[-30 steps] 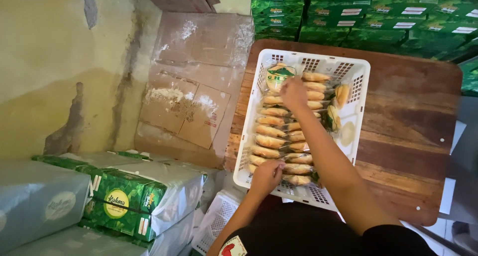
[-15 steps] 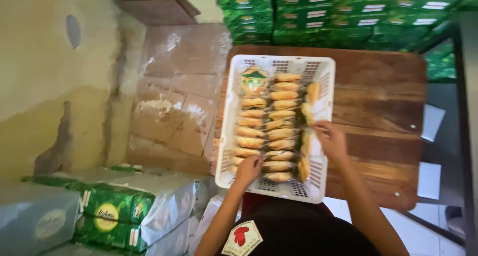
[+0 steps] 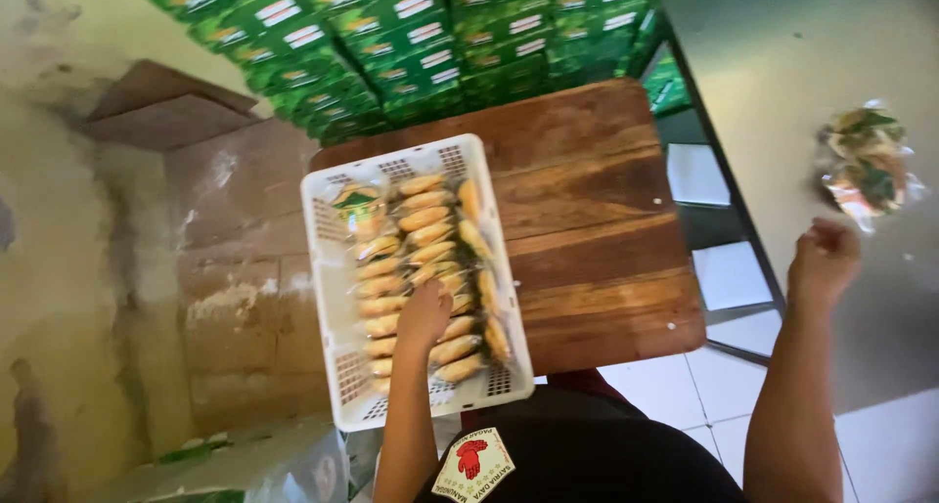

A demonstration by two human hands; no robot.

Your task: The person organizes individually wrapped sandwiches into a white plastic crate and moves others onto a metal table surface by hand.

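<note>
The right hand (image 3: 825, 259) has left the white basket (image 3: 328, 298) and now sits curled shut, holding nothing, near a shiny packet (image 3: 866, 161) on the grey counter (image 3: 782, 63). The left hand (image 3: 424, 315) still rests flat on wrapped snacks (image 3: 430, 239) in the basket, near the wooden counter's (image 3: 597, 229) front-left corner.

A brown wooden table (image 3: 597, 239) with rounded corners and a visible plank grain stood over a white tiled floor (image 3: 685, 391). On its left part lay a white perforated plastic basket (image 3: 333, 298), set slightly askew, its near end reaching past the table's front edge. The rest of the wooden top carried only a few pale crumbs. To the right, apart from it, a grey table (image 3: 782, 73) with a dark frame carried a clear wrapped packet (image 3: 866, 161) of green and orange contents, blurred.
</note>
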